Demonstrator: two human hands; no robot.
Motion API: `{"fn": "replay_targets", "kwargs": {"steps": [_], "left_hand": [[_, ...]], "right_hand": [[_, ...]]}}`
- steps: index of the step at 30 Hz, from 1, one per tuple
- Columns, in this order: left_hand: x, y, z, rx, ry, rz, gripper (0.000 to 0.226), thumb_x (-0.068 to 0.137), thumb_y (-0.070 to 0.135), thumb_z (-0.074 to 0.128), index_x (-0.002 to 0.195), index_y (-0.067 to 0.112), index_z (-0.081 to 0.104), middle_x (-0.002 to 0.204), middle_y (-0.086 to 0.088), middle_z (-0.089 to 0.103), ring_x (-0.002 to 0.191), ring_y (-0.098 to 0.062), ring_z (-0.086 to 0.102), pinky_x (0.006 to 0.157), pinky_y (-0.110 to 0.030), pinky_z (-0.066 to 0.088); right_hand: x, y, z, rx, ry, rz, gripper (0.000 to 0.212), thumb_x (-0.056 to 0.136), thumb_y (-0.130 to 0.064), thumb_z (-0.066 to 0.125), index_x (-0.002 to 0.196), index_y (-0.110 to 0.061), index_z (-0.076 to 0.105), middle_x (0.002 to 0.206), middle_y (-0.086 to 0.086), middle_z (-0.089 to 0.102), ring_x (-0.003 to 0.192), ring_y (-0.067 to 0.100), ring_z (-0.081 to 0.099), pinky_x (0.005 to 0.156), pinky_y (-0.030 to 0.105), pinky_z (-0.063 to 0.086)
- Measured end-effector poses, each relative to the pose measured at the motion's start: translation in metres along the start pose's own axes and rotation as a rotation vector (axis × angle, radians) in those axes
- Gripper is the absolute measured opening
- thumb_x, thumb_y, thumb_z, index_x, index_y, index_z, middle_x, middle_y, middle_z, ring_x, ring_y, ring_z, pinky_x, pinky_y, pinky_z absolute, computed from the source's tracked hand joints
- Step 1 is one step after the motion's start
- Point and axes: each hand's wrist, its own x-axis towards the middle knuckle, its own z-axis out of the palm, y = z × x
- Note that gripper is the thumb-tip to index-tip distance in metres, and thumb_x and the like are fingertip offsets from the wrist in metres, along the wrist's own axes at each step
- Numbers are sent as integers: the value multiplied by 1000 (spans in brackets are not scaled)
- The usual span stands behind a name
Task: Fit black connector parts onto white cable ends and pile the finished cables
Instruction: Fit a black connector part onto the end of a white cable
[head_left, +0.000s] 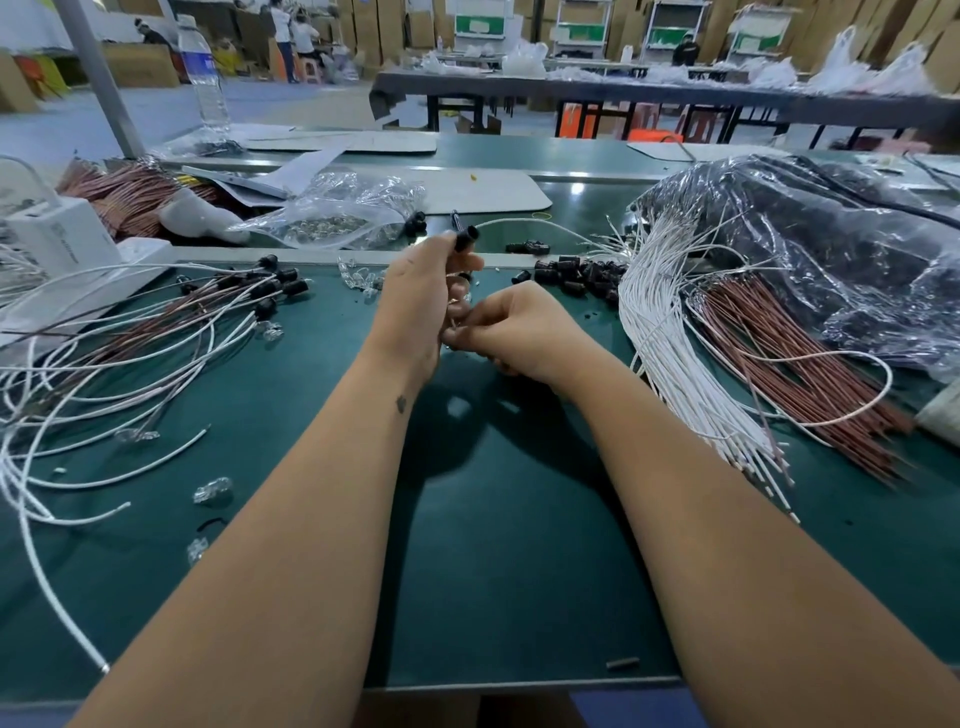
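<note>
Green bench (493, 545), factory behind. Left hand (415, 296) pinches black connector (466, 239) w/ white cable (535, 224) running off right. Right hand (514, 327), just below it, curled on smth tiny, can't tell what.

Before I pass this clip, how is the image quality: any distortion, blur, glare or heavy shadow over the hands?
Head view: wide-angle bending bows the table edge and stretches the forearms; the left hand and right hand are slightly soft; the white cables smear toward the right; glare on the clear plastic bag; a dark shadow lies under the hands; the background is blurred.
</note>
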Motion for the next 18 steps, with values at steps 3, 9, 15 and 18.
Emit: {"fn": "replay_targets", "kwargs": {"steps": [3, 9, 15, 18], "left_hand": [[-1, -3, 1, 88, -39, 14, 21, 96, 20, 46, 83, 16, 62, 81, 0, 68, 65, -9, 53, 59, -23, 41], [2, -4, 0, -14, -73, 7, 22, 101, 18, 41, 94, 14, 62, 102, -2, 66, 93, -12, 59, 81, -26, 49], [1, -5, 2, -73, -123, -15, 22, 102, 16, 40, 93, 11, 59, 92, -3, 69, 86, -12, 63, 82, -23, 51], [2, -5, 2, -89, -130, -22, 20, 102, 16, 40, 93, 12, 58, 93, -4, 69, 85, -12, 62, 81, -21, 50]], "right_hand": [[1, 0, 1, -19, 49, 6, 13, 84, -11, 70, 71, -8, 69, 45, -10, 49, 38, 2, 39, 43, 15, 36], [1, 0, -3, 281, 25, 107, 8, 88, -4, 63, 80, -4, 61, 64, 11, 57, 42, 11, 45, 39, 21, 39], [0, 1, -4, 130, -12, 52, 14, 84, -5, 70, 91, 7, 68, 58, 4, 58, 41, 9, 47, 40, 20, 40], [0, 0, -5, 70, -34, 39, 9, 81, -3, 72, 88, 2, 70, 54, 0, 58, 42, 10, 46, 40, 20, 39]]}}
